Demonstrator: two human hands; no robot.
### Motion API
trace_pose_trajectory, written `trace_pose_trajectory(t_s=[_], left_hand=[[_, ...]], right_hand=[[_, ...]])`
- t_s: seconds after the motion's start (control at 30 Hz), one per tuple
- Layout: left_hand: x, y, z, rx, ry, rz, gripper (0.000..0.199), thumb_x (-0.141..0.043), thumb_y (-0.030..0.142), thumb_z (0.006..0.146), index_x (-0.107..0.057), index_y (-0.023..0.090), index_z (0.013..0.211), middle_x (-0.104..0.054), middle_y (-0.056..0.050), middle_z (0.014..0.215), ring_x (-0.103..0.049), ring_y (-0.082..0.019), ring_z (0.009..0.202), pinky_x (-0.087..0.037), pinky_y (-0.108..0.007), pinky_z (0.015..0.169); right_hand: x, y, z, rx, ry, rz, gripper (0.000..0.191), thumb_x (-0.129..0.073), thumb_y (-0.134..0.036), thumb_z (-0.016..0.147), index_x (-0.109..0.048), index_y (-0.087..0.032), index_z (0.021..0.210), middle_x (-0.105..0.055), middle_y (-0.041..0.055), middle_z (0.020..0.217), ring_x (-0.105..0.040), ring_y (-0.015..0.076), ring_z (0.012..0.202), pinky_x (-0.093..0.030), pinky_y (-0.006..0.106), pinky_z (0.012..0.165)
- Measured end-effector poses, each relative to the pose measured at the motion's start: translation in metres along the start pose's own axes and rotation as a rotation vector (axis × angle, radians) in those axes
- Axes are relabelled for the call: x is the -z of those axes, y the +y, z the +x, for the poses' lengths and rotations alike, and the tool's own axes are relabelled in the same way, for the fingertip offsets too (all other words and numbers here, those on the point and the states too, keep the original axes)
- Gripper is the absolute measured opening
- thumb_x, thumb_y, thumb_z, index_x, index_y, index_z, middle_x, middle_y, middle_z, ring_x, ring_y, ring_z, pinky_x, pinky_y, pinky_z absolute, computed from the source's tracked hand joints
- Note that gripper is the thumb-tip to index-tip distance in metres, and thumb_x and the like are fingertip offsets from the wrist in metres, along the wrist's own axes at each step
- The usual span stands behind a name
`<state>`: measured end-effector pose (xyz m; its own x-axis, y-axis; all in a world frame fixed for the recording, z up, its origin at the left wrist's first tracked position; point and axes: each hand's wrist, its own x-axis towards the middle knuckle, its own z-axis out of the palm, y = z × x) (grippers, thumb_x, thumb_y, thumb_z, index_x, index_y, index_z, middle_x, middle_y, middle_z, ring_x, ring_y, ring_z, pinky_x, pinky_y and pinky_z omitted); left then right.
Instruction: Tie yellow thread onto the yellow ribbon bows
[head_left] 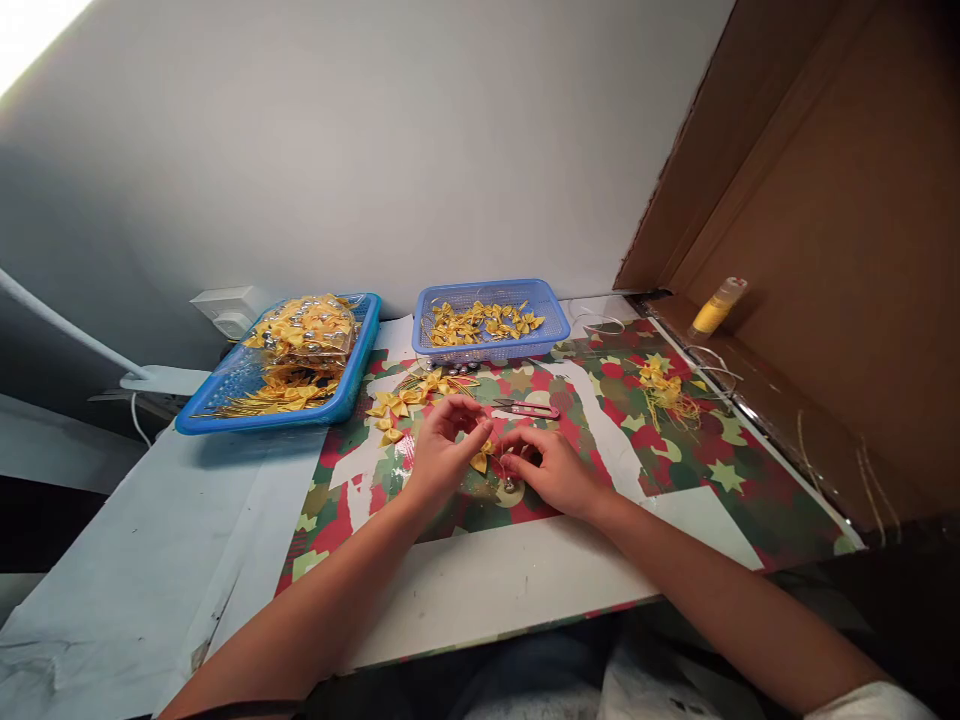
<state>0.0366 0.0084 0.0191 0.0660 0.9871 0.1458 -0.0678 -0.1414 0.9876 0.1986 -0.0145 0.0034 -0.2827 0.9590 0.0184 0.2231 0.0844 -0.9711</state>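
A small yellow bow with a thin cord [482, 457] is between my two hands, above the patterned sheet [465, 512]. My left hand [448, 447] is beside the bow's left side, thumb and fingers curved toward each other; whether its fingertips hold the cord is too small to tell. My right hand [551, 468] is pinched at the bow's right, on thin cord. A small silvery bell [511, 485] hangs or lies just below its fingertips. Red-handled thread snips [529, 409] lie just beyond my hands.
A blue basket [341, 405] at the left holds piled yellow bows, some bagged. Another blue basket [491, 350] with bows stands behind. More bows [397, 402] and bells lie left of the snips, a bow bunch [660, 380] at right. A glue bottle [718, 307] stands by the cardboard.
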Motion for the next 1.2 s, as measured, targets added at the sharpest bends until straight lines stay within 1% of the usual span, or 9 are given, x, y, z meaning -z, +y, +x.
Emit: trace_pose_trajectory(t_s=[0.13,0.2,0.3,0.43,0.53,0.63,0.77,1.0,1.2], left_hand=[[-0.001,0.004,-0.002,-0.069,-0.017,0.034,0.021,-0.072,0.029,0.072,-0.055,0.02,0.079,-0.056,0.0,0.075,-0.053,-0.012,0.069,-0.044,-0.024,0.066],[-0.002,0.005,-0.004,-0.098,-0.048,0.061,0.02,-0.072,0.029,0.072,-0.055,0.02,0.079,-0.057,0.0,0.074,-0.053,-0.013,0.069,-0.044,-0.025,0.067],[-0.003,0.006,-0.006,-0.147,-0.079,0.142,0.016,-0.068,0.03,0.075,-0.056,0.02,0.081,-0.058,-0.001,0.076,-0.054,-0.014,0.071,-0.044,-0.027,0.069],[0.005,0.005,-0.008,-0.232,-0.061,0.575,0.013,-0.061,0.028,0.079,-0.056,0.02,0.088,-0.06,-0.003,0.086,-0.053,-0.018,0.078,-0.041,-0.03,0.073],[0.014,0.002,-0.009,-0.18,-0.153,0.939,0.016,-0.065,0.03,0.071,-0.054,0.02,0.078,-0.057,-0.004,0.083,-0.051,-0.021,0.078,-0.038,-0.032,0.068],[0.019,-0.004,-0.008,-0.131,-0.232,1.055,0.012,-0.061,0.029,0.074,-0.053,0.02,0.071,-0.057,-0.004,0.08,-0.051,-0.021,0.074,-0.035,-0.031,0.062],[0.02,-0.009,-0.005,-0.131,-0.262,0.96,0.01,-0.058,0.024,0.076,-0.055,0.02,0.068,-0.059,-0.003,0.075,-0.052,-0.018,0.069,-0.035,-0.028,0.06],[0.017,-0.01,-0.003,-0.008,-0.151,0.542,0.01,-0.067,0.029,0.074,-0.065,0.02,0.07,-0.058,0.002,0.059,-0.045,-0.012,0.053,-0.031,-0.023,0.05],[0.019,-0.012,-0.002,0.045,-0.162,0.464,0.015,-0.069,0.033,0.073,-0.07,0.02,0.068,-0.052,0.003,0.053,-0.039,-0.011,0.049,-0.026,-0.023,0.047]], right_hand=[[0.002,-0.003,0.001,0.091,0.057,0.002,0.019,-0.059,-0.034,0.085,-0.067,-0.021,0.096,-0.068,0.0057,0.099,-0.064,0.0175,0.079,-0.051,0.029,0.066],[0.004,-0.005,0.001,0.15,0.06,-0.006,0.02,-0.056,-0.037,0.088,-0.068,-0.022,0.093,-0.068,0.0053,0.094,-0.063,0.019,0.085,-0.051,0.03,0.069],[0.005,-0.006,0.001,0.173,0.045,-0.016,0.024,-0.053,-0.039,0.089,-0.067,-0.021,0.082,-0.065,0.0037,0.078,-0.06,0.0181,0.078,-0.05,0.031,0.068],[0.007,-0.005,0.001,0.188,0.083,0.052,0.025,-0.054,-0.041,0.089,-0.065,-0.021,0.078,-0.065,0.0031,0.078,-0.061,0.0177,0.077,-0.05,0.033,0.075],[0.012,-0.008,-0.001,0.203,0.15,0.142,0.025,-0.055,-0.043,0.089,-0.066,-0.022,0.081,-0.067,0.0035,0.083,-0.062,0.0183,0.084,-0.049,0.034,0.081],[0.019,-0.013,-0.004,0.229,0.174,0.219,0.026,-0.055,-0.045,0.088,-0.066,-0.024,0.081,-0.067,0.0035,0.083,-0.062,0.0183,0.084,-0.049,0.034,0.082],[0.026,-0.019,-0.006,0.293,0.19,0.247,0.031,-0.055,-0.052,0.086,-0.065,-0.024,0.078,-0.066,0.0049,0.077,-0.062,0.0212,0.083,-0.05,0.038,0.081],[0.03,-0.02,-0.008,0.312,0.187,0.291,0.032,-0.056,-0.054,0.084,-0.062,-0.025,0.073,-0.063,0.0033,0.067,-0.062,0.0209,0.071,-0.05,0.04,0.074],[0.034,-0.013,-0.01,0.269,0.299,0.282,0.03,-0.055,-0.053,0.086,-0.059,-0.025,0.077,-0.043,-0.0035,0.052,-0.039,0.0123,0.047,-0.044,0.032,0.058]])
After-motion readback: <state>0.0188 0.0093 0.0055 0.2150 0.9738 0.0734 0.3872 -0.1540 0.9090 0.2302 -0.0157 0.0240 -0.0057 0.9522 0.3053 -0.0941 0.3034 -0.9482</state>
